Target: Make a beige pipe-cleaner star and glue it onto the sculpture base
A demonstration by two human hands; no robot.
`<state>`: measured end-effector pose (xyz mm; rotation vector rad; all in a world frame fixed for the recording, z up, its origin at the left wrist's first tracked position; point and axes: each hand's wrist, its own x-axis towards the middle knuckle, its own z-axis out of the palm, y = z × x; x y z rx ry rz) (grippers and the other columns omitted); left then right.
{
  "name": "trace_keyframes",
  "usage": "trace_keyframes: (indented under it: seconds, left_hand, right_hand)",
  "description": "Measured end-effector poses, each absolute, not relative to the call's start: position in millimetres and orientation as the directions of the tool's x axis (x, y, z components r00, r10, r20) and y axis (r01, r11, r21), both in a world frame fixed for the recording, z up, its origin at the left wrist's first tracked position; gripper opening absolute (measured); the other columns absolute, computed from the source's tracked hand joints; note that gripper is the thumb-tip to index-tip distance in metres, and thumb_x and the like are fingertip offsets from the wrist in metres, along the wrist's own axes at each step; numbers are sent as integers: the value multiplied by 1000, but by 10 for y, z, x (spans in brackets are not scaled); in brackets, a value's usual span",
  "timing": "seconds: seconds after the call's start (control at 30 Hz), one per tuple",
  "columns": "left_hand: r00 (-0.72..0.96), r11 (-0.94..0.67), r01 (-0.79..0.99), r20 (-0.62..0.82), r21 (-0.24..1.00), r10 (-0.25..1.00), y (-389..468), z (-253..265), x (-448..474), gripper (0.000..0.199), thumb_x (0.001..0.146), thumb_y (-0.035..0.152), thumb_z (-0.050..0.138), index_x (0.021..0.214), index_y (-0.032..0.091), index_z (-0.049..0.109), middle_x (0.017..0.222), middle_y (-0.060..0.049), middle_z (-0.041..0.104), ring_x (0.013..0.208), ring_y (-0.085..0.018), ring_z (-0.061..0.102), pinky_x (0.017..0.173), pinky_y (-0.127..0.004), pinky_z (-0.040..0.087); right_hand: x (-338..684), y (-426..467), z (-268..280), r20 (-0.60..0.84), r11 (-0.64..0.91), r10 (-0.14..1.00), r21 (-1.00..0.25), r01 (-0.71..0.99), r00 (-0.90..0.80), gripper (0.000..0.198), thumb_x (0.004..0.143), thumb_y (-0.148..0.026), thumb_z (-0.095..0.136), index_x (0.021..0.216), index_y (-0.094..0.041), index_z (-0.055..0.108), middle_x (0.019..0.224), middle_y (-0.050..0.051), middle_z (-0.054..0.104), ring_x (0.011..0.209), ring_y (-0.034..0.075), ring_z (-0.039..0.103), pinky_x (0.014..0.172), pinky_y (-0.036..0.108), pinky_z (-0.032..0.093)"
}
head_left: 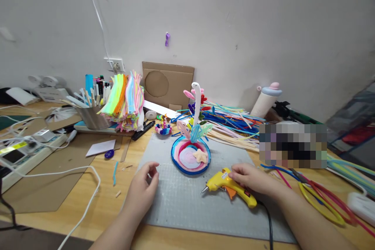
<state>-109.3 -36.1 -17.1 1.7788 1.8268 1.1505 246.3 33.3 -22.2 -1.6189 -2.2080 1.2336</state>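
Head view; right hand (247,177) touching glue gun (229,183), I can't tell how firmly; left hand (144,184) past nozzle (204,190), empty, half-curled; keep fingers off nozzle

a cardboard panel (180,82) leans against the grey wall (216,19), with a pink-topped bottle (263,102) to its right.

A cutting mat (175,207) lies on the surface (117,218). Toward its back stands the pipe-cleaner ornament (189,157); before it and to the right lies the glue gun (231,185), the right hand (249,177) beside that, the left hand (143,187) over the mat's left edge. Behind the ornament, loose pipe cleaners (234,119) reach right toward a bottle (263,101); a cardboard sheet (181,82) leans on the wall (205,27). Back left, a stick-filled cup (95,119) neighbours a pipe-cleaner bundle (125,95).
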Motion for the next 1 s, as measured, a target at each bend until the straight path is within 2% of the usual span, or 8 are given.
trace_keyframes:
  seconds: [0.1,0.3,0.6,1.0]
  left_hand:
    - [-60,-125,689,227,714,972,-376,-199,-1069,20,82,24,47,97,20,60,83,-3,65,76,-19,61,71,-32,48]
    - [89,-186,742,181,644,979,-370,-198,-1037,13,79,17,47,77,21,60,81,-4,63,80,-22,58,73,-35,44]
    - [124,-198,774,163,601,979,-369,-161,-1031,14,81,16,45,77,21,57,83,-3,61,81,-22,56,74,-34,41]
    - [136,-202,781,154,591,979,-363,-159,-1028,16,81,17,43,78,21,58,85,-5,61,84,-23,56,75,-36,42]
  right_hand:
    - [2428,348,-258,-336,56,861,-685,726,-383,45,85,-57,41,65,-17,49,54,-3,47,46,10,43,43,20,32]
    - [2381,348,-278,-369,-34,872,-701,712,-321,49,82,-62,41,63,-18,49,47,-4,45,37,9,43,37,20,30]
    - [2365,375,-288,-381,-69,878,-698,713,-289,53,79,-64,45,52,-18,45,39,-5,40,33,8,38,33,19,27]
    - [2342,363,-260,-375,-77,886,-697,713,-271,57,77,-68,46,50,-18,47,37,-5,41,32,7,36,34,20,25]
